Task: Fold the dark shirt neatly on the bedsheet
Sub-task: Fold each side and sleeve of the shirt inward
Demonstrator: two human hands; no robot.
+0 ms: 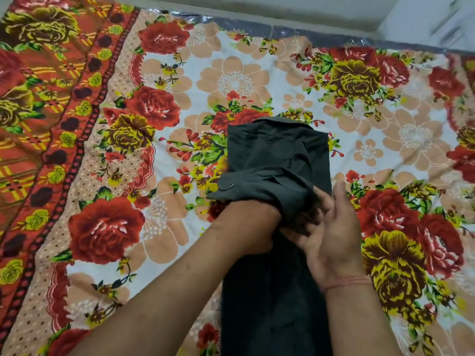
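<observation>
The dark shirt (277, 155) lies as a long narrow strip on the floral bedsheet (231, 80), running from the middle of the sheet to the near edge of the view. A cuff with a button sticks out to the left at mid-length. My left hand (246, 227) is pushed under a bunched fold of the shirt, its fingers hidden by the cloth. My right hand (331, 227) grips the same fold from the right, thumb up, a thin red thread on the wrist.
An orange and red patterned cloth (38, 98) covers the left part of the bed. A strip of shiny plastic (282, 29) edges the far side, with a pale wall (424, 19) behind it.
</observation>
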